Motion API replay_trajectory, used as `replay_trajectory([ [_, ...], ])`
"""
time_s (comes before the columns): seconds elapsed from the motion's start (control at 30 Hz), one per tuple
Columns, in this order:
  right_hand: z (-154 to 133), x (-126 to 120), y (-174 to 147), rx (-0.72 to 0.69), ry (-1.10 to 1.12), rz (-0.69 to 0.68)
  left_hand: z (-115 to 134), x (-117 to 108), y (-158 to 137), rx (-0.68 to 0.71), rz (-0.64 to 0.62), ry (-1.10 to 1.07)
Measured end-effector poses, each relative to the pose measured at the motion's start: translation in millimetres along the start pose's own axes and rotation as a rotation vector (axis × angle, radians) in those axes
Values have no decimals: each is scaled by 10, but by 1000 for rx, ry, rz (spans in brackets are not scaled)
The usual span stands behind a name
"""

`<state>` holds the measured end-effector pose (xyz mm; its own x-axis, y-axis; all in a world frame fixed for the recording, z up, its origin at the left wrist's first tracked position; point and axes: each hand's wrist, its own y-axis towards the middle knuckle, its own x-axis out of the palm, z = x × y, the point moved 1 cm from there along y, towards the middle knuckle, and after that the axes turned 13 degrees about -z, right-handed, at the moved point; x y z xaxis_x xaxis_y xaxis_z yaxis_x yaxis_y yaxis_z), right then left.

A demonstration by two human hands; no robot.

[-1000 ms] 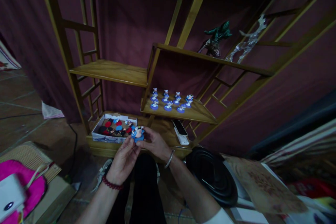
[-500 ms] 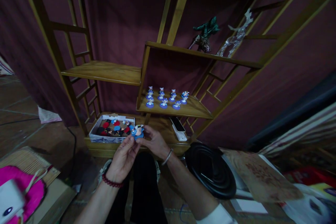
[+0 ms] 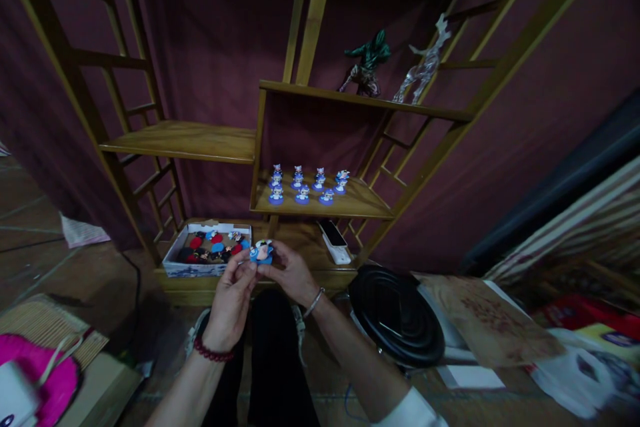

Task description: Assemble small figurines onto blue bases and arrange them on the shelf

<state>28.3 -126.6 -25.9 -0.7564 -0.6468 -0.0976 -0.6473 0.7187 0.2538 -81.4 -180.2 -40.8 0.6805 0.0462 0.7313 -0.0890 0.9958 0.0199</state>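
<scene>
A small blue and white figurine [image 3: 261,252] is pinched between my two hands, low in front of the shelf unit. My left hand [image 3: 235,295] grips it from the left, and my right hand [image 3: 290,273] has its fingers on the right side and base. Just left of it stands an open cardboard box [image 3: 173,265] with several red, blue and black figurines lying in it. Rows of small figurines [image 3: 302,195] on purple-blue bases stand on the middle shelf [image 3: 363,203] beyond my hands.
On the upper shelf are a green-hooded statue [image 3: 369,65] and a clear deer-shaped figure [image 3: 424,70]. A phone [image 3: 333,233] rests on a white box at the lower right. A black round lidded object [image 3: 395,317] is on the right; a pink item [image 3: 55,373] lies at left.
The view has shifted, so the shelf unit sits further left. Both hands keep hold of the figurine, which looks slightly turned.
</scene>
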Motion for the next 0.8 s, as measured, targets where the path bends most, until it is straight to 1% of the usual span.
replay_trajectory([
  [0.17,-16,-21,-28,-8,9,17,-1,53,6,22,-7,56],
  [0.47,-52,-54,-103,4,-22,33,-13,139,-12,27,25,116],
  [0.67,-72,-129,-140,59,-109,33,-73,89,-23,16,11,174],
  [0.8,-96,-137,-149,78,-121,29,-99,51,-36,16,-4,207],
])
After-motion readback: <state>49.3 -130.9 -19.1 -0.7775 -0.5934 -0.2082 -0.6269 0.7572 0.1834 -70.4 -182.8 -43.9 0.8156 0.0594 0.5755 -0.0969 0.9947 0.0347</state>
